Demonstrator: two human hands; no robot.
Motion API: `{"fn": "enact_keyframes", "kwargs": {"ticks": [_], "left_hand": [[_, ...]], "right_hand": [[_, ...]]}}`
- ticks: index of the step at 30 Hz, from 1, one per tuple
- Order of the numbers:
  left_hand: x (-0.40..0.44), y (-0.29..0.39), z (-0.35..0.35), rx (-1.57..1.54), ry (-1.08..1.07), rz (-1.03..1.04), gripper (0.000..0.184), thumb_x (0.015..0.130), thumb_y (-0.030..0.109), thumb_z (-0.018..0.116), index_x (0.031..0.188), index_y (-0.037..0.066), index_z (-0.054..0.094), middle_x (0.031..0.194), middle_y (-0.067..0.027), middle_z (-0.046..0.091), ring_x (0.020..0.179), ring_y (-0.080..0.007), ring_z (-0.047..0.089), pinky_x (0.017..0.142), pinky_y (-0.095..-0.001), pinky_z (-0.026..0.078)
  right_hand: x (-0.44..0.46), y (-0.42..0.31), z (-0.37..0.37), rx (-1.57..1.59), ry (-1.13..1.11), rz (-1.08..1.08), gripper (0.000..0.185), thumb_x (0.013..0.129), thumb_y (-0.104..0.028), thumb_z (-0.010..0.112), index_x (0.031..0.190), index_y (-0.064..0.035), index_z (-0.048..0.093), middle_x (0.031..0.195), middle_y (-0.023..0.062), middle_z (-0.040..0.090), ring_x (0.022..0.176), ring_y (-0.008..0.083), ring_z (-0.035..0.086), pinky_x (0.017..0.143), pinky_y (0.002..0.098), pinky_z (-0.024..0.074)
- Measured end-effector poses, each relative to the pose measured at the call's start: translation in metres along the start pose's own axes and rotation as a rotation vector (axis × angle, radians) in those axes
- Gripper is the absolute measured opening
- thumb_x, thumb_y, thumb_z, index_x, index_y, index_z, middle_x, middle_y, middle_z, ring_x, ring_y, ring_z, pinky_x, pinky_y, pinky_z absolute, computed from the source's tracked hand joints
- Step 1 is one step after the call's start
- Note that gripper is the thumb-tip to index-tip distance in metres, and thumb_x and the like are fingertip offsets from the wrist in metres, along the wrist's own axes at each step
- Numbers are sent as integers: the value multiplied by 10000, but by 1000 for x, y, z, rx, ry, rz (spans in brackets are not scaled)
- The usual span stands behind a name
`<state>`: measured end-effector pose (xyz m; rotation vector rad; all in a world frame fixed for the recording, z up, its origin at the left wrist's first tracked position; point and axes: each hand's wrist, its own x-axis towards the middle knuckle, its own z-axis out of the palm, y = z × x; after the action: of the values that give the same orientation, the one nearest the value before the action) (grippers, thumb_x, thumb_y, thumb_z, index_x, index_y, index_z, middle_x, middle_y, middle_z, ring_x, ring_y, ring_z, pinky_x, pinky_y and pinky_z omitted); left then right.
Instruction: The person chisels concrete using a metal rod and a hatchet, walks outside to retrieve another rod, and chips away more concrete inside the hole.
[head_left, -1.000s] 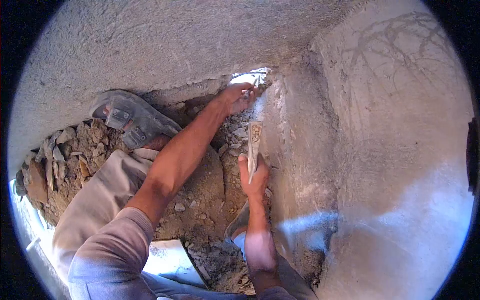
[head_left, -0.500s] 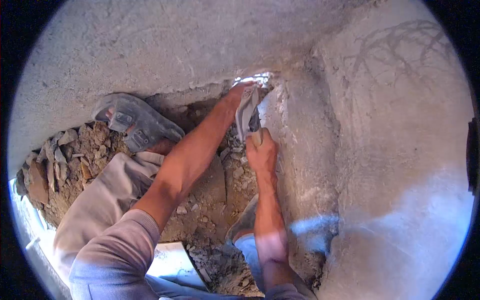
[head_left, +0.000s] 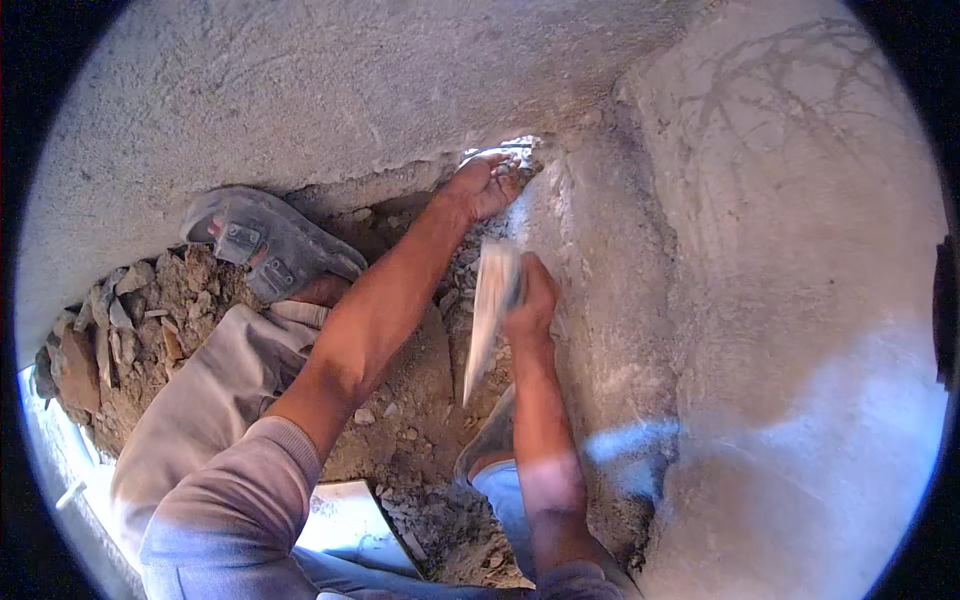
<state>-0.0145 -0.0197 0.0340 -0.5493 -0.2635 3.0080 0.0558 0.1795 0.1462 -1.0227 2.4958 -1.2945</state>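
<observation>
My right hand (head_left: 532, 298) grips a short-handled hammer-like hand tool (head_left: 490, 305) with a long, pale head that tapers to a point at its lower end. The head is smeared by motion, and my fingers cover most of the handle. My left hand (head_left: 488, 187) reaches up to a bright hole (head_left: 510, 150) at the foot of the wall. Its fingers are curled at the lower edge of the hole; what they hold, if anything, I cannot make out. The tool's head is below my left hand, apart from it.
Rough plastered wall (head_left: 330, 100) rises ahead, and another concrete surface (head_left: 780, 300) lies to the right. Stones and soil (head_left: 130, 330) are heaped at the left, near my sandalled foot (head_left: 270, 245). A pale flat board (head_left: 350, 530) lies at the bottom amid rubble (head_left: 440, 520).
My right hand has swung the tool down and back, away from the hole. My left hand, previously behind the tool's head, now shows beside the hole, turned slightly.
</observation>
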Motion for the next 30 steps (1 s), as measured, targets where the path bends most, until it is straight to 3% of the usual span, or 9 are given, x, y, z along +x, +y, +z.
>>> {"fn": "enact_keyframes", "kwargs": {"ticks": [2,7,10,13,17,19,21,23,30], "left_hand": [[8,-5,3,207,-41,133,166,907,138,474,879,-12,542,751,-115,607,633,-178,618,500,-279,527],[11,0,-9,-21,-317,-161,189,914,163,488,993,19,582,813,-113,648,597,-150,602,500,-274,514],[-2,-4,-1,109,109,18,231,938,192,422,909,-1,547,753,-112,611,590,-207,583,507,-336,489],[-16,-18,23,443,152,219,248,939,207,411,896,6,550,756,-109,619,620,-201,614,531,-348,508],[11,3,-21,1,-228,-172,183,930,164,450,921,31,576,774,-78,628,610,-158,592,517,-331,475],[-1,-9,-4,80,6,24,184,927,170,456,938,22,564,764,-75,622,610,-167,586,518,-315,477],[-4,-19,0,219,55,83,194,929,183,443,900,31,561,715,-67,605,563,-154,572,493,-292,474],[-5,-16,11,371,100,155,213,931,195,430,862,40,558,665,-59,588,517,-141,558,467,-269,471],[-1,-15,2,70,-33,5,195,933,161,418,930,17,549,787,-103,620,567,-203,584,481,-331,500]], "right_hand": [[24,32,11,-227,-153,371,288,697,-133,648,930,10,559,832,262,617,795,433,600,701,468,479],[3,-21,-9,-82,-57,202,289,681,-130,668,909,10,559,830,247,625,788,437,598,701,475,476],[-3,16,8,113,115,-68,278,659,-131,657,905,-30,573,815,218,617,777,441,587,691,478,478],[20,33,9,-221,-148,392,290,657,-180,644,902,-38,582,815,219,610,780,449,579,689,483,475],[-1,-17,-4,-134,-108,264,282,664,-179,650,894,-28,589,840,226,620,791,448,586,704,482,476],[-5,-18,-8,270,72,-232,299,692,-199,654,922,-21,585,869,249,625,804,444,595,717,487,476],[4,24,0,188,-28,-110,332,679,-188,670,943,-11,575,861,256,628,809,437,603,721,476,478],[16,38,12,-233,-141,437,367,637,-162,675,947,-1,564,824,242,624,807,434,605,709,469,477],[0,14,-1,-27,70,31,247,727,-161,646,890,11,577,797,241,612,769,436,595,662,449,473]]}}
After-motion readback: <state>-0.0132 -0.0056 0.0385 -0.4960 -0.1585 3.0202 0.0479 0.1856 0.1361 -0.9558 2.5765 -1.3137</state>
